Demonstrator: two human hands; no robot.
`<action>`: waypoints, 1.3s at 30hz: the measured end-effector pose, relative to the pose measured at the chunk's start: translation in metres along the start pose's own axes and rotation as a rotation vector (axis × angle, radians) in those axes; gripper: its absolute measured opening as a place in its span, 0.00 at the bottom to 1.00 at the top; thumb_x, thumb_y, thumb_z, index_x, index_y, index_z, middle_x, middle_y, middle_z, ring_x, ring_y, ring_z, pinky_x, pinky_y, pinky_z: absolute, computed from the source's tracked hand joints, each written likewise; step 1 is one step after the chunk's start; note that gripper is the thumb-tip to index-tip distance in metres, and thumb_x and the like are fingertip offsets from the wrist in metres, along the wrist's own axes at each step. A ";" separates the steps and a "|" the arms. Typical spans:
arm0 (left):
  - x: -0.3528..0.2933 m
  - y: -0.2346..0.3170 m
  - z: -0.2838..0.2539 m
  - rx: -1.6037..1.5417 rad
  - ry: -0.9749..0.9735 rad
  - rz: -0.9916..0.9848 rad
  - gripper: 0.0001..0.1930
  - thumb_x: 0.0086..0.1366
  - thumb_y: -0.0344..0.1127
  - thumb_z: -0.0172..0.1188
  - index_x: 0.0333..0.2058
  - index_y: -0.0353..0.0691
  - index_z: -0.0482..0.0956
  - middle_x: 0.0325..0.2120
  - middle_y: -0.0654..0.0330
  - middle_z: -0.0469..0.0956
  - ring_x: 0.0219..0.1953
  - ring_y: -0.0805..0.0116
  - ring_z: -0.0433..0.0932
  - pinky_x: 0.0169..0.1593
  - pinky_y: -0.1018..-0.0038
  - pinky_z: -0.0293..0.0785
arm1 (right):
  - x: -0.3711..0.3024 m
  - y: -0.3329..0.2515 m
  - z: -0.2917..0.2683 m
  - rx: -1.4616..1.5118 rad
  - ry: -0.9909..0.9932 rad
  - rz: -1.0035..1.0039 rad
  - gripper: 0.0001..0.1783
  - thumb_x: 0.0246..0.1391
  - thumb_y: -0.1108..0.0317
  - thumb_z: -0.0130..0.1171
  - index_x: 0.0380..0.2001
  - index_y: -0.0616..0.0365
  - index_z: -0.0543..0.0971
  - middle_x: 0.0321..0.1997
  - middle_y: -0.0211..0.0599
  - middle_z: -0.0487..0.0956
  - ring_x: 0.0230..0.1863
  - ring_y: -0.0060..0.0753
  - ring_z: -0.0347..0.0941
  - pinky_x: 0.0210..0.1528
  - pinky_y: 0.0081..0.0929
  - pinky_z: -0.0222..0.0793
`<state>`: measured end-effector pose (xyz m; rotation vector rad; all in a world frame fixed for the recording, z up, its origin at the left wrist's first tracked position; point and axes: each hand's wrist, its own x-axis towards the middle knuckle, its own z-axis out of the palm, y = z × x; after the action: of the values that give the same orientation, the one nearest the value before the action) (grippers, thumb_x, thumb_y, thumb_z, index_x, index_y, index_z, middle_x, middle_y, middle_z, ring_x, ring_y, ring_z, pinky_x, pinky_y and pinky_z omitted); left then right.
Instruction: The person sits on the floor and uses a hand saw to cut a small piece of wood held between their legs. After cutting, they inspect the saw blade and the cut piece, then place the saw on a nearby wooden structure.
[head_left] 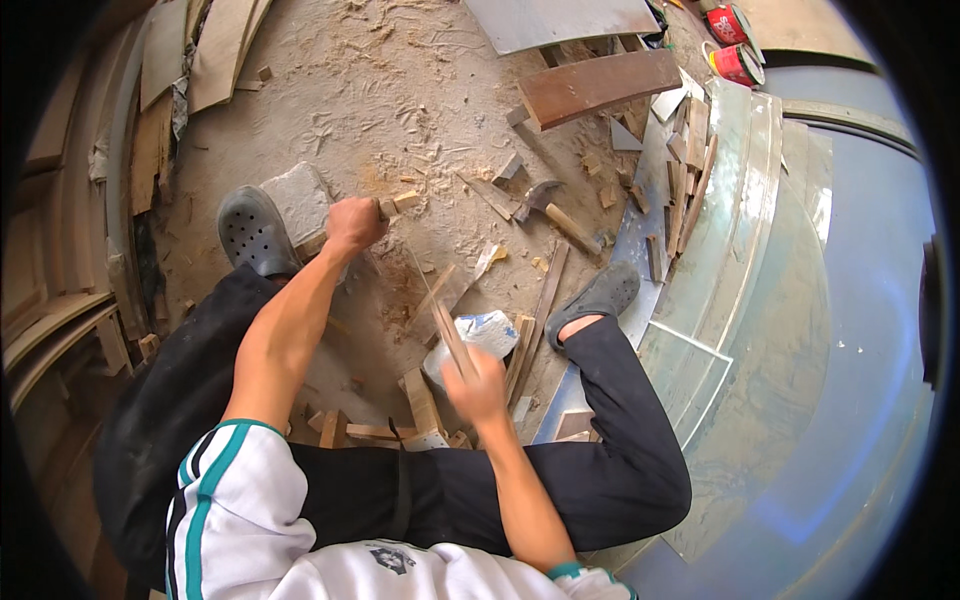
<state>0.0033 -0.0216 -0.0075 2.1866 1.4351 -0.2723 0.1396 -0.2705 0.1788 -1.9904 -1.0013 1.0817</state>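
Note:
My left hand (357, 222) is closed around a small piece of wood (405, 201), whose pale end juts out to the right. It is beside a pale stone block (297, 195) and my left shoe. My right hand (475, 387), smeared by motion, grips a thin-bladed tool (452, 338) with a wooden handle. Its narrow blade points up and left toward the wood; edge-on and blurred, its exact kind is unclear. Beneath that hand sits a white block with blue patches (487, 328). A claw hammer (568, 228) lies on the floor to the right.
Wood offcuts (422, 402) are scattered around my feet on the dusty floor (365, 90). A brown board (600, 88) lies ahead. Glass sheets (715, 300) cover the right side. Red cans (737, 65) stand at the far right, and boards (220, 50) lean at the far left.

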 end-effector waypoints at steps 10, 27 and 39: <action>-0.007 -0.002 0.009 0.060 -0.017 0.047 0.13 0.53 0.42 0.58 0.25 0.38 0.84 0.23 0.44 0.80 0.27 0.45 0.82 0.33 0.56 0.78 | -0.007 -0.006 0.008 -0.048 0.035 -0.114 0.08 0.48 0.70 0.57 0.20 0.63 0.73 0.17 0.51 0.71 0.16 0.47 0.70 0.21 0.36 0.65; 0.002 0.003 -0.005 -0.008 -0.024 -0.009 0.13 0.53 0.41 0.58 0.26 0.37 0.84 0.26 0.46 0.82 0.31 0.47 0.83 0.37 0.57 0.79 | 0.025 0.001 0.004 -0.064 0.000 -0.009 0.06 0.48 0.71 0.55 0.23 0.63 0.77 0.17 0.55 0.72 0.19 0.52 0.74 0.23 0.38 0.68; 0.010 0.002 -0.013 -0.009 -0.039 -0.024 0.13 0.54 0.41 0.58 0.27 0.37 0.85 0.27 0.46 0.82 0.33 0.47 0.83 0.37 0.56 0.79 | 0.012 0.012 0.002 -0.083 -0.009 -0.088 0.06 0.48 0.73 0.55 0.20 0.62 0.74 0.17 0.53 0.72 0.17 0.47 0.73 0.22 0.37 0.67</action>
<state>0.0081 -0.0073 0.0001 2.1466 1.4391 -0.3150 0.1464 -0.2659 0.1635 -1.9888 -1.1448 1.0174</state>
